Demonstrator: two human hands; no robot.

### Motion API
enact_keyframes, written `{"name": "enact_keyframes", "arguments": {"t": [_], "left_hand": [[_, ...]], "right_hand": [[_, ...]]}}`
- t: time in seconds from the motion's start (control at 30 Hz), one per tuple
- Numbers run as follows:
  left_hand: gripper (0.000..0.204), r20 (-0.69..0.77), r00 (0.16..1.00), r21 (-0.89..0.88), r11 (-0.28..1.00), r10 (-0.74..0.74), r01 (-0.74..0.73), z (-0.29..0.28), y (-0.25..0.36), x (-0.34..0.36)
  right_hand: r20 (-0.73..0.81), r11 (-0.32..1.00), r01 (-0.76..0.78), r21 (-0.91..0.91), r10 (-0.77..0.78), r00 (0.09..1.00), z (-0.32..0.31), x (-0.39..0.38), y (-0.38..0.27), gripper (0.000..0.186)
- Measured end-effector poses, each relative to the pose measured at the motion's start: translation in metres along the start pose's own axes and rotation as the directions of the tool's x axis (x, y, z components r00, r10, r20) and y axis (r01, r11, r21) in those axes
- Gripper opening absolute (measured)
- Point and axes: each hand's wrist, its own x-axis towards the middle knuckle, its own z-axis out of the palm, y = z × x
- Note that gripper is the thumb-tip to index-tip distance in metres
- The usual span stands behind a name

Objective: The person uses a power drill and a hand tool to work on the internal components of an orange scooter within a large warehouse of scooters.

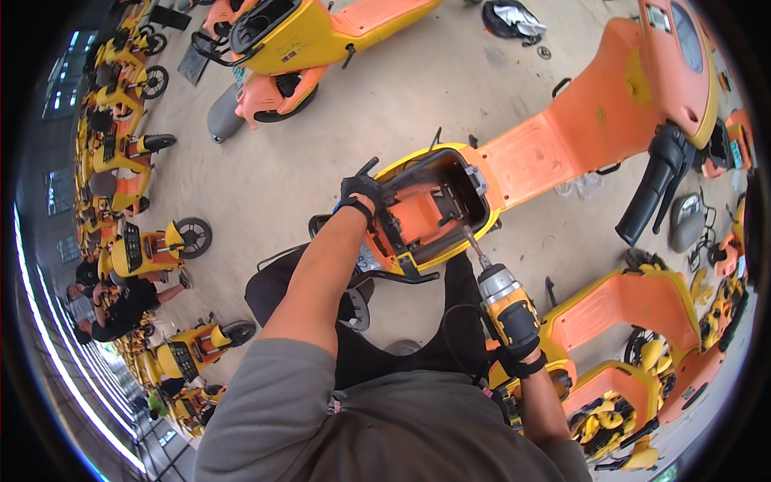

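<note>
An orange and yellow electric scooter (pixel 526 161) stands in front of me, its seat off and its dark storage well (pixel 466 186) exposed. My left hand (pixel 360 193), in a black glove, is closed round the black rear grab rail (pixel 414 277) on the far left side of the well. In my right hand (pixel 518 357), also gloved, is a yellow and black cordless impact driver (pixel 507 305). Its long bit (pixel 474 243) points up toward the well's near right edge. Whether the tip touches a screw I cannot make out. My right fingers are mostly hidden behind the tool.
Another yellow scooter (pixel 293 40) stands at the far left, with a grey seat (pixel 225 119) on the floor by it. More scooter bodies (pixel 618 305) crowd the near right. Rows of scooters line the left, where a person in black (pixel 120 309) is. A black bag (pixel 511 20) lies far off.
</note>
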Motion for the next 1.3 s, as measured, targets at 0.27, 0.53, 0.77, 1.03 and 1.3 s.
{"name": "enact_keyframes", "arguments": {"t": [0.27, 0.53, 0.77, 1.03, 1.3], "left_hand": [[0.037, -0.14, 0.926, -0.696, 0.7, -0.351, 0.16, 0.066, 0.003, 0.062], [0.034, -0.083, 0.994, -0.058, 0.996, -0.066, 0.061, 0.026, 0.006, 0.036], [0.021, -0.54, 0.826, -0.247, 0.969, -0.163, 0.03, -0.004, -0.089, -0.024], [0.021, -0.365, 0.757, -0.504, 0.799, -0.542, 0.329, 0.059, -0.241, -0.211], [0.035, 0.039, 0.793, -0.805, 0.452, -0.608, 0.386, 0.392, -0.127, -0.262]], "right_hand": [[-0.04, 0.876, 0.144, -0.461, -0.183, 0.982, -0.014, -0.01, -0.005, 0.035], [-0.087, 0.998, -0.06, 0.026, 0.062, 0.994, -0.008, -0.037, 0.029, 0.033], [-0.164, 0.927, 0.189, -0.324, -0.252, 0.954, -0.023, -0.018, 0.005, 0.023], [0.036, 0.938, 0.285, -0.196, -0.284, 0.958, -0.041, 0.008, 0.016, 0.026], [0.116, 0.977, 0.201, 0.077, -0.209, 0.971, -0.054, 0.053, 0.027, 0.026]]}}
